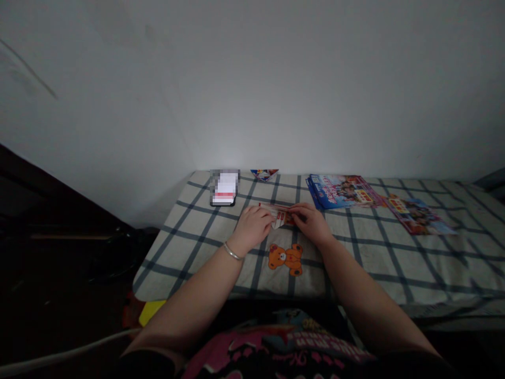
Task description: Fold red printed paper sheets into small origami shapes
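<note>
The left hand [251, 228] and right hand [310, 223] gripped the folded paper [279, 217] at centre, which a slack grip could have let unfold.

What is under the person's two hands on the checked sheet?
A folded piece of red-and-white printed paper lies beneath the left hand and right hand; the part under them is hidden.
</note>
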A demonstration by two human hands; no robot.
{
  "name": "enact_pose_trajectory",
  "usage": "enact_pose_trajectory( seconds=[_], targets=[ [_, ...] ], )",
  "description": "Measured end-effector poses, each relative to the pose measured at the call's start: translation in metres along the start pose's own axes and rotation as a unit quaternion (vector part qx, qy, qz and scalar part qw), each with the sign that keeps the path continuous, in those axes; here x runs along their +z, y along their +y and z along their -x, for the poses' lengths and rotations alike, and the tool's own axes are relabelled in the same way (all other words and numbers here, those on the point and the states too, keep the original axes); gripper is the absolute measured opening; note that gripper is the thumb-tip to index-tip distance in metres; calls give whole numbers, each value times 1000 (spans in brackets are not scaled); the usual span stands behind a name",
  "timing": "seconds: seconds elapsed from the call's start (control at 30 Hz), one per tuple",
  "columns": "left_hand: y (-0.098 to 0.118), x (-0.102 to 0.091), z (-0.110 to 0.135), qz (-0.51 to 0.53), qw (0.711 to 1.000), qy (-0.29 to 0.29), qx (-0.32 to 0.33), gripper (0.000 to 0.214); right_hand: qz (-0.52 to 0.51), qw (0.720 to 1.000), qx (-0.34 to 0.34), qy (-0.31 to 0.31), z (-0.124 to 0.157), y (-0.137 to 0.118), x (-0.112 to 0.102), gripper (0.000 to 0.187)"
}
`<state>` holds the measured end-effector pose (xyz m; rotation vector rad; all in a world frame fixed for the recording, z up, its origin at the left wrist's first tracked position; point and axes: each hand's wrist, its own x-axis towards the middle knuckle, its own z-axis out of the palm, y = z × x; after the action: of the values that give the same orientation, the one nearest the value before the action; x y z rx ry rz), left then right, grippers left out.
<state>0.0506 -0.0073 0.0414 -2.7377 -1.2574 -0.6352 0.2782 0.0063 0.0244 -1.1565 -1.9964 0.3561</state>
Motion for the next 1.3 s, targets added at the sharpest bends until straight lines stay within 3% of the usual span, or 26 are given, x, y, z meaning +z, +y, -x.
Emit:
enact_pose_trajectory(
  seconds=[0.27,0.63,0.9,1.03,1.3],
  targets=[
    [3,5,0,26,999,-12,24,25,8,1000,-15,-26,0,-7,2,27],
    [3,7,0,28,999,-13,30,31,208,977,43,-2,2,0,4,27],
    [6,9,-2,-18,998,-23,48,28,189,981,-45,-27,-2,-5,-1,29],
    [10,13,-2,-45,998,-17,36,31,185,981,-41,-31,-2,-4,0,24],
    [10,12,-2,-35,999,0,-2,31,142,981,-71,-109,1,2,-7,44]
  ],
)
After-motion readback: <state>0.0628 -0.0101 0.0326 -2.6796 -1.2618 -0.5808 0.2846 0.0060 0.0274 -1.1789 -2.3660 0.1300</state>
